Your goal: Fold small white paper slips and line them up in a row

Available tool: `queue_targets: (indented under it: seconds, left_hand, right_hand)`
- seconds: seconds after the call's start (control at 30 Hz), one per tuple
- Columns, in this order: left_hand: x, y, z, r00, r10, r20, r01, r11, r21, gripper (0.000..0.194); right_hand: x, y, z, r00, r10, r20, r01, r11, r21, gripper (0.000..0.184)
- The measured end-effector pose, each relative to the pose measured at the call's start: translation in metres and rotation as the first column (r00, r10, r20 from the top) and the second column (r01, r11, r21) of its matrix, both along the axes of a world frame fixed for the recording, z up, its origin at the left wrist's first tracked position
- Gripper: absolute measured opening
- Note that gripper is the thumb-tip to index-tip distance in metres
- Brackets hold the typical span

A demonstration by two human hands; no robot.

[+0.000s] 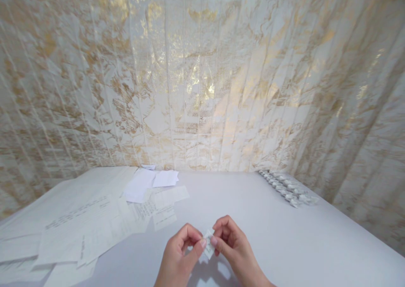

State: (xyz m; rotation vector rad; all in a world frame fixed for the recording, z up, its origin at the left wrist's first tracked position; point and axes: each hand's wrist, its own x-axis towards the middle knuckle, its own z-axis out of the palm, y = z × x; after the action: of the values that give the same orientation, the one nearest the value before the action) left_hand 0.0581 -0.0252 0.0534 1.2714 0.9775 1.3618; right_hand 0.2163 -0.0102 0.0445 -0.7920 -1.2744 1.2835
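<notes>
Low in the middle of the view, my left hand (182,253) and my right hand (230,245) meet over the white table (272,236). Both pinch a small white sachet (209,243) between thumb and fingers, one on each side of it. The sachet is held a little above the tabletop, and its printing is too small to read.
Printed paper sheets and slips (91,223) lie spread over the table's left side. A row of small silvery packets (286,188) lies at the back right near the table edge. A white and gold patterned curtain (202,76) hangs close behind the table.
</notes>
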Motion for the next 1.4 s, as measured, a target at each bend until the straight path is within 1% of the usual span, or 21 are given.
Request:
queue_targets:
  seconds: [0.1, 0.23, 0.4, 0.5, 0.57, 0.73, 0.9, 1.1, 1.23, 1.33, 1.4]
  left_hand:
    - [0.0, 0.002, -0.002, 1.0, 0.006, 0.028, -0.005, 1.0, -0.024, 0.031]
    - [-0.003, 0.008, -0.009, 0.998, -0.025, 0.052, 0.028, 0.997, -0.065, 0.03]
    - [-0.003, 0.011, -0.014, 0.999, -0.016, 0.041, 0.018, 0.998, -0.065, 0.028]
    - [-0.004, 0.01, -0.012, 0.999, -0.035, 0.035, 0.037, 0.997, -0.066, 0.027]
    - [-0.006, 0.01, -0.009, 0.999, -0.048, 0.0, 0.048, 0.997, -0.056, 0.025]
    - [-0.01, 0.009, -0.005, 0.994, -0.017, -0.112, 0.017, 1.0, -0.002, 0.017]
    - [-0.011, 0.006, -0.006, 0.981, -0.034, -0.192, 0.038, 0.999, 0.018, 0.012]
    - [-0.01, 0.004, -0.004, 0.981, -0.028, -0.191, 0.032, 0.999, 0.018, 0.011]
    - [-0.011, 0.007, -0.003, 0.984, -0.018, -0.179, 0.023, 0.999, 0.028, 0.013]
    - [-0.011, 0.008, -0.001, 0.98, 0.001, -0.197, 0.008, 0.999, 0.046, 0.015]
    - [-0.011, 0.008, 0.0, 0.976, -0.003, -0.216, 0.013, 0.999, 0.044, 0.017]
  right_hand:
    - [0.001, 0.001, -0.002, 1.0, 0.013, 0.016, -0.014, 1.0, 0.018, 0.046]
    - [0.002, 0.001, -0.008, 1.0, 0.009, 0.019, -0.01, 0.999, 0.037, 0.044]
    - [0.003, 0.002, -0.015, 1.0, 0.001, 0.009, -0.002, 0.998, 0.061, 0.042]
    - [0.003, 0.003, -0.014, 1.0, 0.014, -0.012, -0.013, 0.998, 0.057, 0.042]
    - [0.003, 0.002, -0.011, 1.0, 0.026, -0.012, -0.025, 0.999, 0.045, 0.043]
    - [0.003, 0.0, -0.002, 0.988, 0.081, 0.128, -0.079, 0.997, -0.021, 0.05]
    - [0.001, 0.0, -0.004, 0.976, 0.091, 0.198, -0.079, 0.995, -0.068, 0.053]
    - [0.003, 0.001, -0.002, 0.979, 0.106, 0.173, -0.099, 0.994, -0.049, 0.054]
    - [0.005, 0.004, -0.003, 0.979, 0.124, 0.159, -0.112, 0.99, -0.087, 0.055]
    - [0.005, 0.006, -0.003, 0.986, 0.088, 0.143, -0.075, 0.992, -0.097, 0.055]
    - [0.005, 0.006, -0.003, 0.988, 0.041, 0.149, -0.029, 0.996, -0.083, 0.054]
